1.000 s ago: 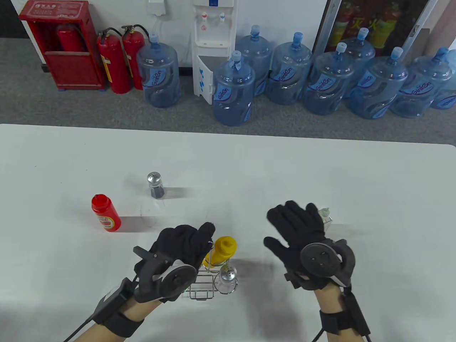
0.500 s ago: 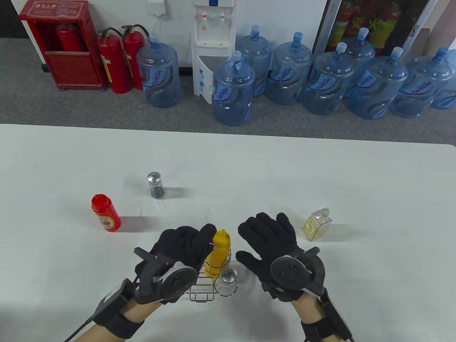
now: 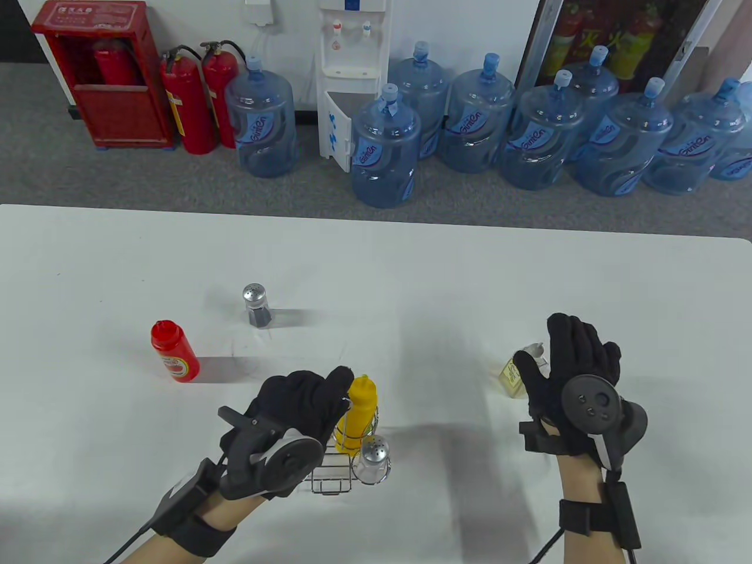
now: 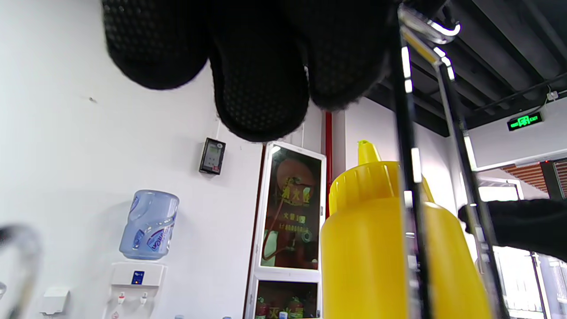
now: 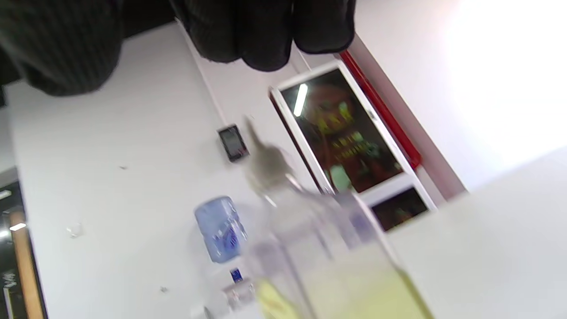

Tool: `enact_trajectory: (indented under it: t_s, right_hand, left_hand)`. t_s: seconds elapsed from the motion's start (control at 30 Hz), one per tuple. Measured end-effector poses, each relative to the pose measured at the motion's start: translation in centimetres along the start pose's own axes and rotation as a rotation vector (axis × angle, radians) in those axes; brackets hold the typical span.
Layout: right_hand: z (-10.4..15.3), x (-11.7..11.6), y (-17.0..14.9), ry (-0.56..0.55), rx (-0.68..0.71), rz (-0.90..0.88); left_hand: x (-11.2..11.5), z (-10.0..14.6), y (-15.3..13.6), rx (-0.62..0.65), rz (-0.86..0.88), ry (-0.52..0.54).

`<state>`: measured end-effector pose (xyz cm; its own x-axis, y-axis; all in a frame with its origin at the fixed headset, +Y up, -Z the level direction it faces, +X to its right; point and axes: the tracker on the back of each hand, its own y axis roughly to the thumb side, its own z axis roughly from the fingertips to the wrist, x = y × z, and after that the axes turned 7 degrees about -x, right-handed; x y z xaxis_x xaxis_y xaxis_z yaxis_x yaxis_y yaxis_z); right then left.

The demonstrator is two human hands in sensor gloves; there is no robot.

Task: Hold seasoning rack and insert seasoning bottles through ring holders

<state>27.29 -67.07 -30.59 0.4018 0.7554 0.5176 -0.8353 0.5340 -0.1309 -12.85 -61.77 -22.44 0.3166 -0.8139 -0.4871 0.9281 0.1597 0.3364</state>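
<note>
My left hand grips the upright handle of the wire seasoning rack near the front of the table. A yellow squeeze bottle and a clear shaker with a metal top stand in the rack's rings. In the left wrist view my fingers hang beside the rack's wire handle and the yellow bottle. My right hand is open, with spread fingers, right beside a square bottle of pale yellow oil and partly hides it. The oil bottle is blurred in the right wrist view.
A red ketchup bottle stands at the left of the white table. A dark pepper shaker stands behind it. Water jugs, fire extinguishers and a dispenser line the floor beyond the far edge.
The yellow bottle went from tilted to upright and lower in its ring. My right hand swung in beside it, then back right to the oil bottle. My left hand stayed on the rack.
</note>
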Motion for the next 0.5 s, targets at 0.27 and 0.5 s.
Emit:
enact_trajectory:
  t_s: [0.27,0.5]
  right_hand:
    - [-0.3,-3.6,-2.1,0.106,-0.113,0.02]
    - [-0.3,-4.0,-1.7,0.111,-0.101,-0.033]
  left_hand:
    - [0.0,-0.3,-0.5,-0.022,-0.005,-0.005]
    - [0.0,-0.7,-1.2,-0.05,-0.004,-0.012]
